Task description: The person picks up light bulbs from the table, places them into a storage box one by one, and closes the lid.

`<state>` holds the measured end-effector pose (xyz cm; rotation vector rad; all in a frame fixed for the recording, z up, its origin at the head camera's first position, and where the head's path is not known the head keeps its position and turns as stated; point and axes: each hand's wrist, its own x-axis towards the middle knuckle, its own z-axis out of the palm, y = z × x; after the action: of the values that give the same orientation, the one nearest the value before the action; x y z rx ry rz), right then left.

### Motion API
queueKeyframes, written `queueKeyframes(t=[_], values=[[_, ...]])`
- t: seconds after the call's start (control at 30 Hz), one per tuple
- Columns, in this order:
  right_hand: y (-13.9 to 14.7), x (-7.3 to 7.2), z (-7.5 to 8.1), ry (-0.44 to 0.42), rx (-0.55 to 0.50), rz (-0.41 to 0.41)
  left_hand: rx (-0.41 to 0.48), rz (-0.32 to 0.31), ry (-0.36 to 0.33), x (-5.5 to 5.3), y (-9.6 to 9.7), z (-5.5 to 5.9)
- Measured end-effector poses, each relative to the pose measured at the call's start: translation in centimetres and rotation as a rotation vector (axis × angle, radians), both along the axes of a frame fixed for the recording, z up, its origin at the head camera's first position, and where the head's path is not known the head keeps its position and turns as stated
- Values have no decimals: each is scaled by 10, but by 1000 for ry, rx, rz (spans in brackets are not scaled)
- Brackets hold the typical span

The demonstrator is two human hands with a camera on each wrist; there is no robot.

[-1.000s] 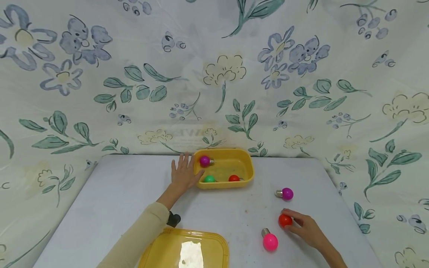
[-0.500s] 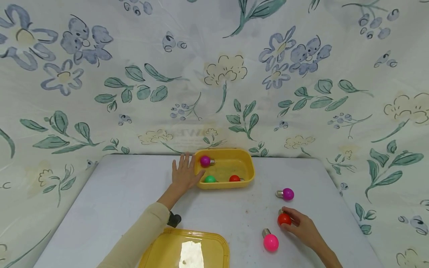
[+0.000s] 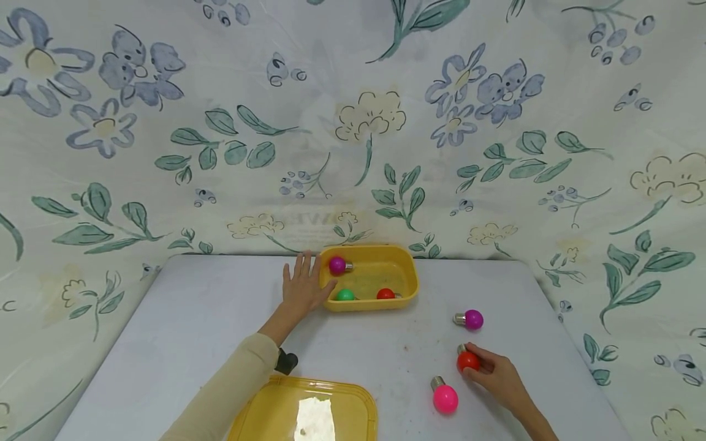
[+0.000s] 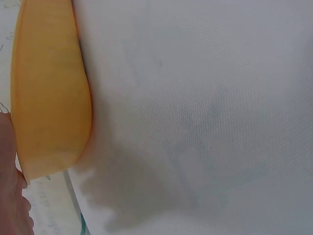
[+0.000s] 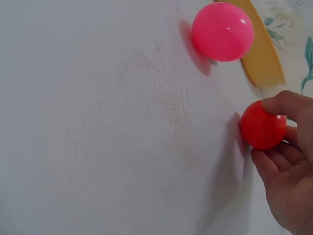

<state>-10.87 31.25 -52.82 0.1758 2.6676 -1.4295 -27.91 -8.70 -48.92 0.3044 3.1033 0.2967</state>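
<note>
With thumb and fingers my right hand grips a red light bulb whose metal base points away toward the back. The right wrist view shows the thumb on one side of the red globe and fingers under the other. My left hand, fingers straight and spread, lies against the left end of a yellow bin, the thumb at its rim. Inside the bin are a purple bulb, a green bulb and another red bulb. The left wrist view has the bin's outer wall beside the fingers.
A pink bulb lies left of my right hand, and a purple bulb lies behind it. At the front stands a yellow tray, with a small black object near my left sleeve. Flowered cloth hangs behind the white table.
My right hand has closed around the red bulb and turned it slightly, so its metal base now shows at the back. My left hand has stayed at the bin.
</note>
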Motion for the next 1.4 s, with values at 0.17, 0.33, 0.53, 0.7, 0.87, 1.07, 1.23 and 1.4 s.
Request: queueKeyframes(t=[0.17,0.33,0.53,0.7,0.87,1.07,1.23,1.4], values=[[-3,-6,12,52,-49,15,0,1,2,0,-1,0],[-7,-20,29,153,-63,81,4,7,-6,-1,-1,0],[-22,-41,50,246,-34,161,11,11,-11,0,-1,1],[-38,-61,59,290,-32,247,4,11,-22,1,0,3],[-54,-82,62,287,-8,286,13,15,-32,2,1,3],[-70,-104,60,272,-9,317,7,13,-35,0,1,1],[-80,-123,58,269,29,329,9,16,-37,0,1,0],[-85,-140,55,243,48,337,8,20,-43,-1,0,-1]])
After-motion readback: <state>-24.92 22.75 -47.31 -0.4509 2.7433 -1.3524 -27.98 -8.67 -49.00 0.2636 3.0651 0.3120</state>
